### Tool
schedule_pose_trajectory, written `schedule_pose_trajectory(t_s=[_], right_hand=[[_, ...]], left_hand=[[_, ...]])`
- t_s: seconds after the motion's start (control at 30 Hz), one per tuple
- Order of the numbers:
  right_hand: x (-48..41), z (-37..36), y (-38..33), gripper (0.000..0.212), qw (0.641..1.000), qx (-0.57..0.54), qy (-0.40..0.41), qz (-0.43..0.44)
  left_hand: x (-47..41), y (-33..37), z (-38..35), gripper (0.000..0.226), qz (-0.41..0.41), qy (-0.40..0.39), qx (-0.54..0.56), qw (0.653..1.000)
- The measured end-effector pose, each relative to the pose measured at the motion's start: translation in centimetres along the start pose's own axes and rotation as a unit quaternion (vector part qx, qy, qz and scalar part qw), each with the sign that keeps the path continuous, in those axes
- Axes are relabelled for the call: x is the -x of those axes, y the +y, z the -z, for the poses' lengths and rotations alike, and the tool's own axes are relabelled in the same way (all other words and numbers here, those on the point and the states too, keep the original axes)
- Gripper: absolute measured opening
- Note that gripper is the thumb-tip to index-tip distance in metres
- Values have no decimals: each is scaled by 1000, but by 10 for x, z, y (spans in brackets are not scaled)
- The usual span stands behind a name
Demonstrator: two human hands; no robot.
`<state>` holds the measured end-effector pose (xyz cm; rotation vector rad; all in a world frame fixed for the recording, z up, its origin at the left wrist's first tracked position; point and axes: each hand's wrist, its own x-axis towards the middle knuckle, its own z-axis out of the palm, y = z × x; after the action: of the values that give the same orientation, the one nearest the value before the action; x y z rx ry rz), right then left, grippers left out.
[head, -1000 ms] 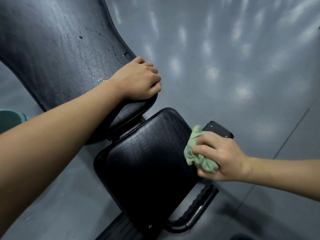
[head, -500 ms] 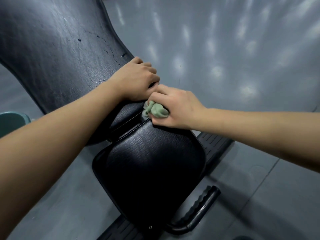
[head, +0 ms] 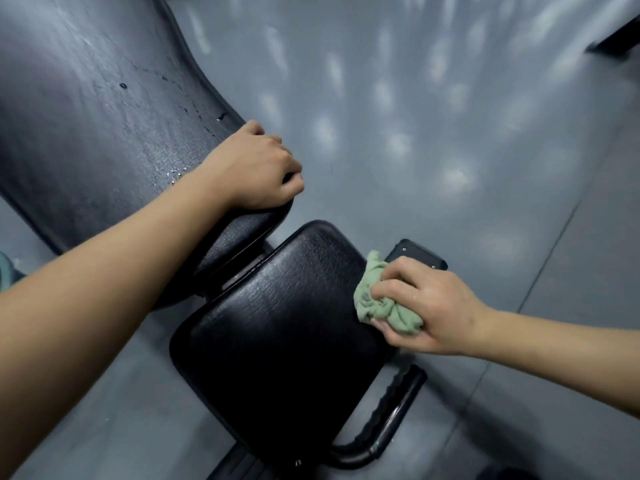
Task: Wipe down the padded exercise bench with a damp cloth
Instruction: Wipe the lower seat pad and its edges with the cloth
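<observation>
Head view: right hand (head: 429, 306) clutches green cloth (head: 384, 306) against seat pad (head: 277, 334); left hand (head: 256, 164) apparently grips backrest (head: 86, 116).

grey floor (head: 433, 98), scattered light patches

I see the seat pad (head: 277, 341) low in the middle of my view, and the back pad (head: 97, 116) runs away behind it to the left, with a narrow gap between the two. The left hand (head: 256, 168) grips the back pad's near end, just above that gap. The right hand (head: 426, 306) holds the cloth (head: 381, 306) against the seat pad's right edge. A frame plate (head: 419, 258) shows just behind that hand, and a handle bar (head: 391, 410) sits in front of it, below the seat's near right corner.
</observation>
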<state>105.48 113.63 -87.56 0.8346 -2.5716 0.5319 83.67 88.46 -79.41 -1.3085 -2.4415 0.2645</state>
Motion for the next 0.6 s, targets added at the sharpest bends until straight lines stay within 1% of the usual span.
schedule_pose_trajectory(t_s=[0.1,0.23,0.3,0.37,0.47,0.53,0.6], right_hand=[[-16,-11,-6,25,999,16,35,22],[-62,-21,-7,28,996,12,73,39],[-88,-29,-11,29,994,19,103,27],[-111,-35,-16,29,991,28,133,-5],[-125,-42,-20,28,986,20,160,-42],[-123,-46,-17,29,985,-3,170,-40],[-122,-47,-13,29,983,-26,179,-30]], left_hand=[[2,2,0,40,-13,10,5,1000],[8,1,-3,40,-15,14,-1,1000],[10,0,-4,41,-11,14,-5,1000],[7,2,-1,38,-12,12,6,1000],[0,4,5,31,-5,-11,27,1000],[-3,3,6,32,12,-33,29,999],[-5,5,7,33,26,-39,38,998]])
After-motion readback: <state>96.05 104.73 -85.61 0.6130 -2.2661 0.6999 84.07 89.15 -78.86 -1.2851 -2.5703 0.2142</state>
